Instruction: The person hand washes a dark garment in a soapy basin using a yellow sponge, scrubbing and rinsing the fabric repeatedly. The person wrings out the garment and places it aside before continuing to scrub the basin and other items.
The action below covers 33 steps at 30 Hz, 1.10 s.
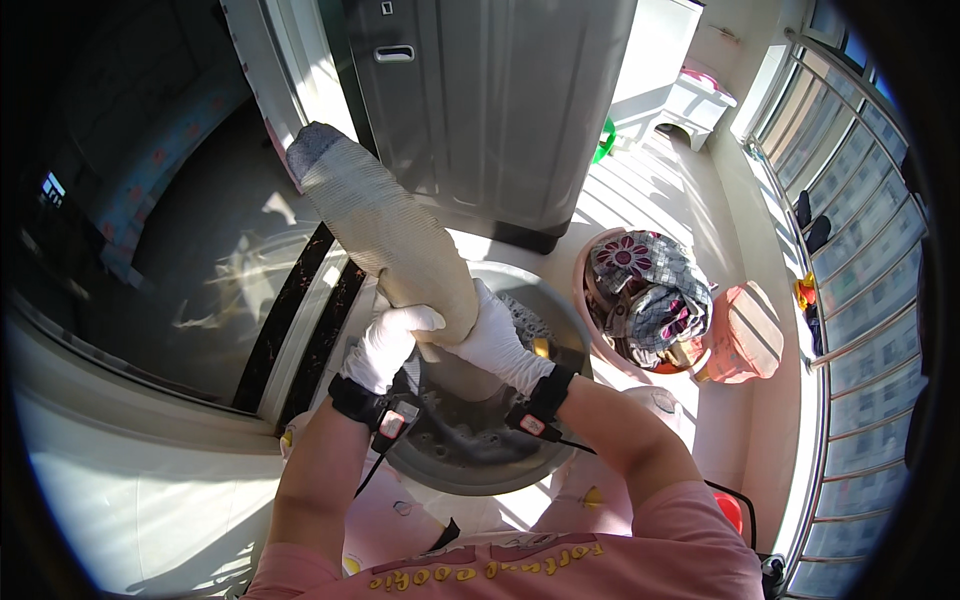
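A long, puffed, beige ribbed cloth item [382, 217] with a grey end, sock-like in shape, rises from between my hands toward the upper left. My left hand [385, 343], in a white glove, grips its lower end from the left. From the other side my right hand [501, 341], gloved in white too, closes around the same end. Both hands are above a round grey basin [480, 480] holding dark, sudsy water [469, 439]. A pale surface [461, 379] shows in the basin beneath my hands; what it is I cannot tell. Beside my right wrist is a small yellow piece [541, 347].
A grey appliance cabinet [487, 112] stands beyond the basin. To the right are a pink tub [589, 330] of patterned cloth [652, 277] and a pink bag-like bundle [746, 334]. A metal railing [862, 364] lines the window; a doorway threshold [300, 352] lies left.
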Tool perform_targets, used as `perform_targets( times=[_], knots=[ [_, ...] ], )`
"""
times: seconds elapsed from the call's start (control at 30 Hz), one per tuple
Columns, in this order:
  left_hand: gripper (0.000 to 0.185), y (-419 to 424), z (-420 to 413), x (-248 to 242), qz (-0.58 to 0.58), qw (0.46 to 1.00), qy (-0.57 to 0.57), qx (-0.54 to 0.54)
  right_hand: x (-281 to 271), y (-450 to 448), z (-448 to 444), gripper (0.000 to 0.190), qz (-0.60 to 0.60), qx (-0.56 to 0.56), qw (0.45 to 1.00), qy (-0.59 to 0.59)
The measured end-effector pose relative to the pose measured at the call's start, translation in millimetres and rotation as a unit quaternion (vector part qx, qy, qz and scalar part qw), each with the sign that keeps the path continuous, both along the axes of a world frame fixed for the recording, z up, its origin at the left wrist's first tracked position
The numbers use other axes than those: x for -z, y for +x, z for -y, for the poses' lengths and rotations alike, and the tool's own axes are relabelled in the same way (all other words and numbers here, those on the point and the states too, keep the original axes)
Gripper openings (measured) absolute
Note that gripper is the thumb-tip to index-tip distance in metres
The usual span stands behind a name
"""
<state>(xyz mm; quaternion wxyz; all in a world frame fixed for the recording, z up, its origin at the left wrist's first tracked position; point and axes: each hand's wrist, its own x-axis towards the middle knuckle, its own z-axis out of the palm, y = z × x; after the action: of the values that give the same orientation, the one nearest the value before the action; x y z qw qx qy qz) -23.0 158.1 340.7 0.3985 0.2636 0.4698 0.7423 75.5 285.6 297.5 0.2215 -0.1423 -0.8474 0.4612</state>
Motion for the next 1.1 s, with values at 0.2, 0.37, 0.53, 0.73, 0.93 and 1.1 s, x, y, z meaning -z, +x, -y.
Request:
perform_targets(
  times=[0.2, 0.37, 0.53, 0.73, 0.93, 1.1],
  knots=[
    [0.066, -15.7, 3.4, 7.5, 0.112, 0.991, 0.058, 0.051, 13.1, -13.2, 4.6, 0.064, -0.011, -0.053, 0.998, 0.037],
    [0.061, -24.9, -2.4, 9.3, 0.132, 0.984, 0.068, 0.1, 16.8, -15.5, -8.7, 0.064, 0.01, -0.107, 0.991, 0.086],
    [0.064, -12.8, 1.2, -3.5, -0.026, 0.999, -0.023, 0.019, 11.0, -14.0, -14.1, 0.061, -0.045, -0.041, 0.998, -0.032],
    [0.068, 13.6, -11.2, -5.6, -0.24, 0.961, -0.137, -0.034, 2.1, -12.2, -8.9, 0.049, -0.045, -0.005, 0.998, 0.035],
    [0.063, 11.7, -4.5, -1.1, -0.063, 0.997, -0.02, 0.031, -6.6, -2.6, -1.9, 0.05, 0.015, -0.081, 0.996, -0.017],
    [0.056, 6.0, -4.3, 1.2, -0.027, 0.999, -0.025, -0.018, -19.6, -0.4, -6.9, 0.08, 0.041, -0.057, 0.997, 0.025]
  ],
)
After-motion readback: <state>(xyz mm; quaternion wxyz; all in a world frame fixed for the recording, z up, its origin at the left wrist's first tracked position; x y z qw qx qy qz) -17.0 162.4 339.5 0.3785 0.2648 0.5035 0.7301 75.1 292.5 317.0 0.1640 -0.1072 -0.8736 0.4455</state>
